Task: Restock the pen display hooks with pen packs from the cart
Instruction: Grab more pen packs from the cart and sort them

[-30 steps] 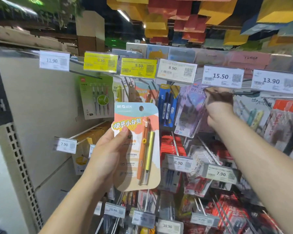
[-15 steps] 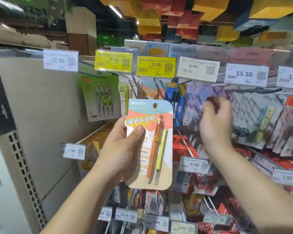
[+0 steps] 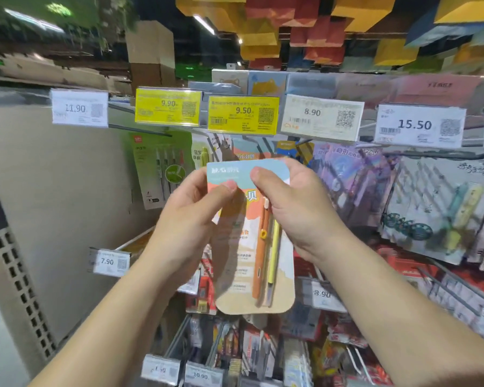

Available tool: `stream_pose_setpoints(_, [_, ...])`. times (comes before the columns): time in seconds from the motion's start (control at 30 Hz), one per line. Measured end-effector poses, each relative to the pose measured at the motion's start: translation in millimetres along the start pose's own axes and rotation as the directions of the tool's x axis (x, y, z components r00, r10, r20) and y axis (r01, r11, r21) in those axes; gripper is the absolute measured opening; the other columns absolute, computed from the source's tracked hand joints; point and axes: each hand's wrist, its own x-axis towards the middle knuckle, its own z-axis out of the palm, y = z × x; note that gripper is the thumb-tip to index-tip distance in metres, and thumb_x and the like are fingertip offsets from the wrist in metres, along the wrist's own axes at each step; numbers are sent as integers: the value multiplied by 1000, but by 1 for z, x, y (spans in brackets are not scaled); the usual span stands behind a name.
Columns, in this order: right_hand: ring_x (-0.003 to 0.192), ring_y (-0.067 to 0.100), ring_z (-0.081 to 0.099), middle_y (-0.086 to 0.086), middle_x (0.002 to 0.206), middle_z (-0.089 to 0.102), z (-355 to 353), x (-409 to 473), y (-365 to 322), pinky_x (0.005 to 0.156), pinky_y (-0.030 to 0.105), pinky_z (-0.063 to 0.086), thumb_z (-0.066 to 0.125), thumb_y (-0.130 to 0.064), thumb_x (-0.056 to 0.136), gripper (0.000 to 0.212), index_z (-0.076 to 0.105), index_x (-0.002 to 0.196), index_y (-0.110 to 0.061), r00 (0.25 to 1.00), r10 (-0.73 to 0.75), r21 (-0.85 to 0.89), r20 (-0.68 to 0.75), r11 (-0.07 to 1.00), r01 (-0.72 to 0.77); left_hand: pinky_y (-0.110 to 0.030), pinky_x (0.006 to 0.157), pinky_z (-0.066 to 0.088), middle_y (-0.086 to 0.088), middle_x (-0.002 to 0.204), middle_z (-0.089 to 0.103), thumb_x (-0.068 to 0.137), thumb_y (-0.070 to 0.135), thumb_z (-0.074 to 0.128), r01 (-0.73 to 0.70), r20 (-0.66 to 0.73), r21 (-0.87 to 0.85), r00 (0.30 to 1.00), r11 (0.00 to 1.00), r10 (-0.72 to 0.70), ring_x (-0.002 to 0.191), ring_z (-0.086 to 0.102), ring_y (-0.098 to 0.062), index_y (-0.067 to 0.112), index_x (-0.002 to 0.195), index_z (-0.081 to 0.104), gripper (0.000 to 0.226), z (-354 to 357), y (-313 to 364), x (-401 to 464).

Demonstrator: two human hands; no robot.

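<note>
the left hand [image 3: 190, 219] pinches the upper left part of a pen pack [image 3: 256, 247], its thumb lying across the front of the card and the other fingers curled behind it. the right hand [image 3: 299, 208] grips the same pack at the upper right, thumb pressed on the front near the top edge, fingers wrapped round the back. the pack is held upright between the two hands, in front of the display and apart from it; it is a card with a pale blue top, an orange pen [image 3: 260, 252] and a yellow pen [image 3: 274, 255] side by side on its right half.

just behind the pack's top edge, farther off, another pack of the same kind [image 3: 243, 152] hangs under a yellow 9.50 price tag [image 3: 243, 115]. left of that tag is a yellow 9.90 price tag [image 3: 168, 107], with a green pen pack [image 3: 162, 169] hanging beneath it. farther left a white 11.90 tag [image 3: 79, 108] stands out from a bare beige back panel [image 3: 53, 177]. to the right are a white 8.90 tag [image 3: 321, 117] and a 15.50 tag [image 3: 419, 124], with purple and grey packs [image 3: 419, 208] hanging below (their print is too blurred to read). lower down, near the forearms, red packs and more price tags crowd the lower hooks [image 3: 453, 291].
</note>
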Motion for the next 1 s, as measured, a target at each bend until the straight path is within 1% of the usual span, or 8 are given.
stream_pose_setpoints(0.2, [76,22,71,1,80,76,10,17,-11,79,43,60,63,-33,92,18,69,93,-16,984,-180,-47,0,983,180,-34,61,61,-5,91,77,82,23,70,-101,-57,32,993,994,103,72,70,-17,18,100,76,19,9,20,15])
stream_pose_setpoints(0.33, [54,15,37,-3,49,38,15,25,-15,57,36,37,62,-48,87,47,47,57,-15,982,-188,-110,-5,976,186,-36,65,60,-6,88,76,79,25,74,-99,-92,50,990,994,103,71,68,-20,16,99,77,22,11,30,23])
stream_pose_setpoints(0.4, [53,13,38,-8,49,38,17,26,-20,57,33,36,64,-40,89,48,45,52,-17,982,-191,-109,-9,976,189,-35,64,59,-6,83,75,76,27,75,-96,-109,60,989,994,102,68,67,-20,15,96,78,24,11,33,29])
stream_pose_setpoints(0.53, [79,30,67,12,77,74,18,34,-22,83,42,55,68,-34,88,37,65,80,3,990,-131,-87,-49,988,126,-28,59,52,-9,72,71,69,34,79,-69,-134,105,988,992,83,59,63,-20,14,75,77,21,15,36,38])
stream_pose_setpoints(0.63, [106,39,65,17,101,71,20,39,-23,98,55,53,63,-43,73,30,65,95,-23,998,-43,-76,-54,996,38,-23,53,48,-10,69,70,80,31,80,-39,-143,121,988,992,56,55,61,-18,11,76,74,21,15,37,44])
stream_pose_setpoints(0.77, [105,30,70,-2,87,77,20,40,-24,99,49,55,62,-42,70,20,75,84,-36,997,20,-49,-78,999,-24,-23,49,48,-11,68,72,83,28,79,-50,-148,133,987,990,69,53,63,-18,5,83,72,24,12,38,49])
stream_pose_setpoints(0.93, [77,14,57,5,77,68,19,38,-25,77,34,50,68,-32,91,36,72,95,3,995,35,-74,-89,996,-42,-25,52,50,-10,70,73,87,29,77,-68,-124,156,988,985,88,56,65,-18,11,74,75,23,7,36,51])
stream_pose_setpoints(1.0, [79,12,56,-3,78,64,17,38,-24,76,31,46,69,-32,91,35,70,95,3,995,22,-79,-94,996,-30,-27,56,51,-11,71,74,87,28,76,-81,-116,162,988,983,101,58,65,-19,12,70,76,24,8,34,52])
